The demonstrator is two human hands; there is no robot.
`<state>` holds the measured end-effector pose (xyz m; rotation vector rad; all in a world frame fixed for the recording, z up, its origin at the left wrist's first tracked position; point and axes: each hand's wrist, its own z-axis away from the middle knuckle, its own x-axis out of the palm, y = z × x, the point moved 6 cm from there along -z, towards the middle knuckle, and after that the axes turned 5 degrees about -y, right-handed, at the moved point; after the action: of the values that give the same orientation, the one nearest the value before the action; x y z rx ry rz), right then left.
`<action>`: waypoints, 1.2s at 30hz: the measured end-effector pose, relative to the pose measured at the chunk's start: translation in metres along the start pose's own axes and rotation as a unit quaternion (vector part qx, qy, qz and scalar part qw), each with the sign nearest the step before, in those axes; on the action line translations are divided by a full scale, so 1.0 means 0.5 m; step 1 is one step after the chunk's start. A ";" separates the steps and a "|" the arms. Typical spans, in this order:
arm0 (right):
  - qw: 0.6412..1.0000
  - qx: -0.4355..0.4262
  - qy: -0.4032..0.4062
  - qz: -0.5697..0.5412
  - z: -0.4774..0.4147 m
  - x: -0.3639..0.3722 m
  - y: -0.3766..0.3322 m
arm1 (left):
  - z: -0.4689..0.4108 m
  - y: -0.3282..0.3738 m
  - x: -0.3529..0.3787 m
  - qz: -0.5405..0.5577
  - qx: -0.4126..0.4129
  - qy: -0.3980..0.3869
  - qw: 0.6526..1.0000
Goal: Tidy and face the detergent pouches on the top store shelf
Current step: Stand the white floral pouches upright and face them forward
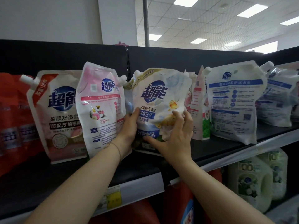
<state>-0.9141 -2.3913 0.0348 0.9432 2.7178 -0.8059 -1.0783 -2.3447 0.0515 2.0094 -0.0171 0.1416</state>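
Note:
A white detergent pouch [159, 97] with a blue logo and yellow droplets stands front-out in the middle of the top shelf [215, 147]. My left hand [129, 128] grips its lower left edge. My right hand [176, 136] presses on its lower front, fingers spread over the bottom right. A pink pouch [100, 109] to its left shows its back label and leans forward. Further left a pink-and-white pouch [58, 113] faces front. To the right, a big white pouch [234, 101] shows its back, with more pouches [278, 94] behind it.
Red pouches [14, 117] stand at the far left. Between the held pouch and the big white one, narrow pouches [199, 107] stand edge-on. Green-white jugs [252, 180] and red containers [178, 206] fill the lower shelf. A yellow price tag [113, 199] sits on the shelf rail.

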 end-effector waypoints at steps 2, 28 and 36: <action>0.998 -0.026 -0.012 0.055 0.002 0.007 -0.006 | 0.000 0.002 0.002 0.049 -0.021 -0.012 0.998; 0.943 0.037 -0.293 0.155 -0.067 0.045 0.024 | 0.074 0.074 -0.020 -0.249 0.072 0.175 0.950; 0.931 0.009 -0.355 0.085 -0.103 0.047 0.018 | 0.062 0.071 -0.024 -0.315 0.120 0.175 0.925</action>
<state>-0.9257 -2.3454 0.0672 0.6922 1.9798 -0.9144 -1.0902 -2.3885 0.0693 2.1017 0.9052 0.0888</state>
